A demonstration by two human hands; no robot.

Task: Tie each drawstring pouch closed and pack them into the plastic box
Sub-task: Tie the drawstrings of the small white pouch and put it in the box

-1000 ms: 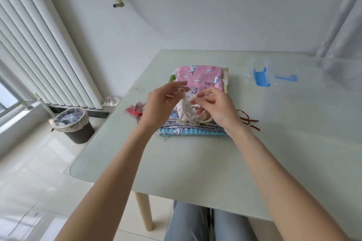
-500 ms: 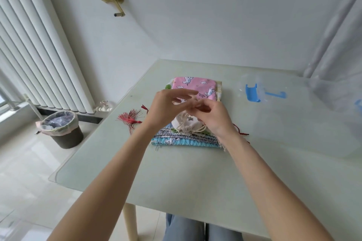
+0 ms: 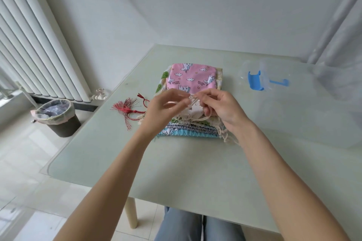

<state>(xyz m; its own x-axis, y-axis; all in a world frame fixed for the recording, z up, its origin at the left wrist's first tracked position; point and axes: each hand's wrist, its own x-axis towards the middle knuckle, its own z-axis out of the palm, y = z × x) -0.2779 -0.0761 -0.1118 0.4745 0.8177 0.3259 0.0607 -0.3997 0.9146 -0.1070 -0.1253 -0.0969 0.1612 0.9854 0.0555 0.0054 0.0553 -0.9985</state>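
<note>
So I'm working the cream cord [image 3: 193, 101] on the top pouch [image 3: 193, 112], which is sitting on the stack of pouches [image 3: 193, 130] in the middle of the counter [image 3: 176, 162]. A second ago the cord was hanging in a loose loop between my hands; now it's getting pulled short and taut right above the stack, so I'd say the knot is cinching. My left hand [image 3: 163, 108] is pinching one end in its fingers, and my right hand [image 3: 221, 106] is pinching the other with its remaining fingers curled down onto the pouch. The plastic box [image 3: 260, 76] is waiting off to the right of the stack with nothing packed that I can see. Red tassel [image 3: 127, 110] is lying left of the stack.
</note>
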